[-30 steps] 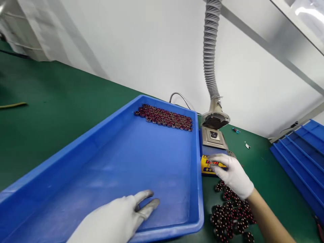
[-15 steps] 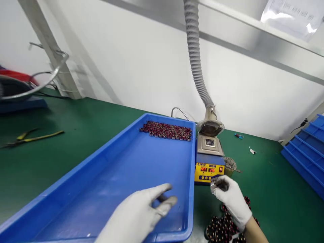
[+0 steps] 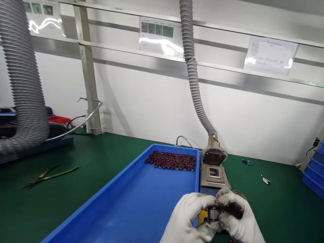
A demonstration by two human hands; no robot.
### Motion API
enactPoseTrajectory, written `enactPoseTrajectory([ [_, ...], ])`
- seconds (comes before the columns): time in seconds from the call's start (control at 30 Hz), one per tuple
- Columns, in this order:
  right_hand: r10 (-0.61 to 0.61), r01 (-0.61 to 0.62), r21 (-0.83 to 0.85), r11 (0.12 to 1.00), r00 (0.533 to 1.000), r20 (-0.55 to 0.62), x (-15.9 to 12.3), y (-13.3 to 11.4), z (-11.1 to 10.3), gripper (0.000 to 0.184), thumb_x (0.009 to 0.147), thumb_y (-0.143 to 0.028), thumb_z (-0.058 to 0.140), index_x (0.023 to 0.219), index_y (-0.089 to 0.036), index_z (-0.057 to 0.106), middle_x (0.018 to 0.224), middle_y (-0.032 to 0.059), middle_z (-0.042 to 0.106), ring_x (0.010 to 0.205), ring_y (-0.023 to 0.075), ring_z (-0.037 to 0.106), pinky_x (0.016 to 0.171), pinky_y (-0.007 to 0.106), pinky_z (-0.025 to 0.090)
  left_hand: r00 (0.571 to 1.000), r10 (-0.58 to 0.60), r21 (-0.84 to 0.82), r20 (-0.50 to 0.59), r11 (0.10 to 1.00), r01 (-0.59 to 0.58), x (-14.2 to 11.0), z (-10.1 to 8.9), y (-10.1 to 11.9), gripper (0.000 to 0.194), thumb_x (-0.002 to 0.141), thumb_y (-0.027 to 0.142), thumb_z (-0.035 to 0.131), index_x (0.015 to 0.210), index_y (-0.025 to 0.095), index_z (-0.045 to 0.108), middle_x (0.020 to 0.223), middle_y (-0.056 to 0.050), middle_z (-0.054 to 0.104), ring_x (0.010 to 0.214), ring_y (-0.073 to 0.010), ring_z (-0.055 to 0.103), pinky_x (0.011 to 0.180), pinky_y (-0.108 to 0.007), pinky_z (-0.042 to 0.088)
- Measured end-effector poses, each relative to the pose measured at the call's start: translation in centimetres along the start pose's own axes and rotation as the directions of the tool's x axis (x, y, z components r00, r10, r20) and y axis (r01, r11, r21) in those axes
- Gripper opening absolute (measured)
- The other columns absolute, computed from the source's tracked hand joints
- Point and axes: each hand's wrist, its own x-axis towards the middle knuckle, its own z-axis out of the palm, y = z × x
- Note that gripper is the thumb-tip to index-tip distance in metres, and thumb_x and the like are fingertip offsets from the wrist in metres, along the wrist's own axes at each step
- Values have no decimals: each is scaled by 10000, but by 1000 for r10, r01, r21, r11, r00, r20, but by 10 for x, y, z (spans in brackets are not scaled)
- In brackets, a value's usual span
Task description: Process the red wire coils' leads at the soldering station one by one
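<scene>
Both my hands wear white gloves and meet low in the picture, in front of the solder pot. My left hand (image 3: 188,219) and my right hand (image 3: 235,216) pinch a small dark round coil (image 3: 214,213) between their fingertips. Behind them sits the solder pot (image 3: 214,175) with a square metal well, under the nozzle of a grey ribbed fume hose (image 3: 193,77). A long blue tray (image 3: 141,199) lies to the left, with several small dark red coils (image 3: 172,160) packed along its far end.
The bench top is a green mat (image 3: 76,189). Yellow-handled pliers (image 3: 48,175) lie at the left, near a second thick ribbed hose (image 3: 22,84). Stacked blue trays (image 3: 314,172) stand at the right edge. A small tool (image 3: 246,161) and a scrap (image 3: 265,181) lie behind.
The view tilted up, showing the wall and rails. My left hand left the tray and came across to my right hand; both now hold the small coil together.
</scene>
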Motion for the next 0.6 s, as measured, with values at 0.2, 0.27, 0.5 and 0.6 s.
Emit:
enactPoseTrajectory([
  [0.2, 132, -115, 260, 959, 990, -47, 7, 14, -5, 218, 630, -433, 715, 601, -227, 651, 611, 21, 573, 536, 136, 531, 486, 249, 445, 994, 106, 80, 32, 991, -108, 7, -8, 6, 301, 764, 220, 661, 1005, 252, 483, 874, 9, 646, 814, -150, 605, 731, -270, 465],
  [0.27, 171, -140, 323, 936, 983, -71, 6, 13, -3, 234, 640, -463, 699, 688, -237, 660, 670, 42, 612, 603, 167, 576, 549, 282, 484, 992, 127, 129, 3, 983, -127, 6, -10, 6, 250, 808, 228, 610, 1018, 238, 475, 869, -5, 649, 821, -157, 606, 730, -289, 458],
  [0.5, 300, -280, 344, 896, 954, -7, 0, 14, 28, 269, 591, -372, 769, 783, -222, 655, 740, 57, 666, 701, 208, 627, 691, 351, 503, 978, 190, 369, -83, 918, -147, 2, -14, 1, 210, 882, 249, 466, 1087, 205, 481, 933, -69, 653, 887, -200, 597, 721, -343, 474],
  [0.6, 324, -297, 436, 850, 946, 12, -1, 18, 32, 248, 602, -333, 767, 777, -205, 645, 716, 53, 657, 682, 203, 631, 652, 340, 514, 982, 171, 207, -81, 967, -152, 8, -17, 0, 204, 909, 290, 420, 1093, 238, 489, 874, -45, 660, 801, -166, 619, 684, -303, 490],
])
